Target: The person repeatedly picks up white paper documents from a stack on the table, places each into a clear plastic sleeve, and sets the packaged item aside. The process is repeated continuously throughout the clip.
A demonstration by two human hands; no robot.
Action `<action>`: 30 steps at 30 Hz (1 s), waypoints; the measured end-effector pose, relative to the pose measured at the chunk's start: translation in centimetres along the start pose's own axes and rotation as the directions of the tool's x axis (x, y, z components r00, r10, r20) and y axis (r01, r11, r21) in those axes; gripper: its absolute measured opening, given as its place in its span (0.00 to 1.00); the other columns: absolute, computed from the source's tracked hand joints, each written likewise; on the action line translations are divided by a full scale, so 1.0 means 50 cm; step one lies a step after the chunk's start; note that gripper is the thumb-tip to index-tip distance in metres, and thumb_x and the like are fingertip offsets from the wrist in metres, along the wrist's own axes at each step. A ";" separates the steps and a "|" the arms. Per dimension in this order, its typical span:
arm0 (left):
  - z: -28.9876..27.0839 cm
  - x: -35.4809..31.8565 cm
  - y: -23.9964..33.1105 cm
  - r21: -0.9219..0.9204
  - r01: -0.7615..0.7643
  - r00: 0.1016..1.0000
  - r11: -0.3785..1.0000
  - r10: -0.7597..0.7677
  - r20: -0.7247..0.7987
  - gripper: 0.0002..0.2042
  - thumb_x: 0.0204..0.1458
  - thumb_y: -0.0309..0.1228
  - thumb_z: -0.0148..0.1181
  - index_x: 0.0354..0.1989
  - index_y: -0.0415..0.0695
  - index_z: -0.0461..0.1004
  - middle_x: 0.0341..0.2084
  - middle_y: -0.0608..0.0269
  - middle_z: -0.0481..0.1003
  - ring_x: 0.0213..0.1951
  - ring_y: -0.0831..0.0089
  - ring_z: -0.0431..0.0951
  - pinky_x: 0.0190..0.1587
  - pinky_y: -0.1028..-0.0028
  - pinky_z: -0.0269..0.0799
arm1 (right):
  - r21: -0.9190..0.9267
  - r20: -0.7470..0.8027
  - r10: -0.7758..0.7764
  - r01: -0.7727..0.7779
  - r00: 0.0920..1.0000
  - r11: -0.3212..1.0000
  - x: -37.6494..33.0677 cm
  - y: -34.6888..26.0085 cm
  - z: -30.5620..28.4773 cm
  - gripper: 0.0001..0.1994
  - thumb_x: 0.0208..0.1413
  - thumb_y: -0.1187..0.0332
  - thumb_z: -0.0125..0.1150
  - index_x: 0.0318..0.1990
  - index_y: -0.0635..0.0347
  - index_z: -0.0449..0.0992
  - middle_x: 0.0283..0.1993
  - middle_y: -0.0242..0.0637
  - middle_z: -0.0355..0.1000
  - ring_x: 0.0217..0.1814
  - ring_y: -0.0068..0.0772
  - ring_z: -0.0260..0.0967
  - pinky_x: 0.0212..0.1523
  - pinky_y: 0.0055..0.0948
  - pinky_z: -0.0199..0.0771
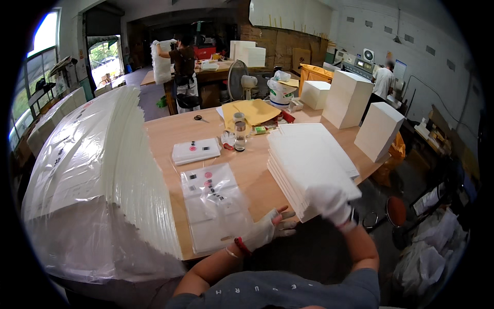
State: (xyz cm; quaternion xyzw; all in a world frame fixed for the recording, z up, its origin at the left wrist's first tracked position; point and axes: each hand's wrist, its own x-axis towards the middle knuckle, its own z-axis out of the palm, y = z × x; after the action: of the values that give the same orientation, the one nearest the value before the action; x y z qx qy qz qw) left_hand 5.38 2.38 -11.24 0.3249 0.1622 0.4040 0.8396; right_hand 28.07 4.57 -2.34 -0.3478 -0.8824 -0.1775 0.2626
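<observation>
A thick stack of white paper sheets [311, 159] lies at the table's near right, its layers fanned along the left side. My right hand [329, 203], in a white glove, is on the stack's near corner; motion smears its fingers. In a white glove with the fingertips bare, my left hand [272, 226] is beside the stack's near left corner, fingers apart and holding nothing. Left of the stack lies a pile of clear printed plastic bags [216, 206], its near end by my left wrist. Beyond it is a smaller pile of white printed packets [195, 151].
Tall plastic-wrapped white packs [87, 154] line the left side. A glass [240, 138], scissors [200, 118], yellow envelopes [252, 113] and white paper blocks [347, 98] stand or lie farther back, near a fan [239, 82]. Two people work beyond. A stool [396, 211] is at right.
</observation>
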 end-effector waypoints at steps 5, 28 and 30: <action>0.002 -0.011 0.007 -0.046 0.137 0.990 0.990 -0.138 -0.019 0.13 0.51 0.25 0.55 0.46 0.39 0.68 0.36 0.58 0.73 0.38 0.70 0.74 0.41 0.71 0.72 | 0.494 0.208 -0.108 -0.009 0.972 0.869 0.017 -0.111 -0.106 0.09 0.49 0.64 0.57 0.35 0.59 0.75 0.32 0.38 0.72 0.37 0.37 0.71 0.40 0.32 0.71; -0.308 -0.027 0.141 0.765 0.377 0.808 0.523 0.217 -0.547 0.31 0.49 0.39 0.54 0.60 0.39 0.53 0.55 0.45 0.58 0.57 0.63 0.60 0.58 0.65 0.58 | 0.419 0.299 0.370 -0.470 0.879 0.777 -0.234 -0.225 0.227 0.12 0.44 0.64 0.59 0.38 0.56 0.76 0.43 0.48 0.71 0.41 0.49 0.71 0.39 0.36 0.73; -0.405 0.015 -0.023 0.715 -0.201 0.859 0.670 0.471 -0.200 0.24 0.48 0.35 0.52 0.53 0.38 0.59 0.43 0.53 0.67 0.49 0.67 0.67 0.52 0.66 0.63 | 0.353 0.428 0.301 -0.464 0.852 0.812 -0.217 -0.223 0.275 0.15 0.49 0.60 0.55 0.43 0.56 0.73 0.41 0.46 0.72 0.40 0.49 0.71 0.38 0.37 0.72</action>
State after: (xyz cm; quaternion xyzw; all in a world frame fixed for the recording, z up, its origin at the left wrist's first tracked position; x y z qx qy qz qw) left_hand -4.30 10.84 -26.93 0.5479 0.3869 0.5213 0.5275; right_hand 22.25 -2.01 -21.15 -0.4776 -0.8412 0.1514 0.2033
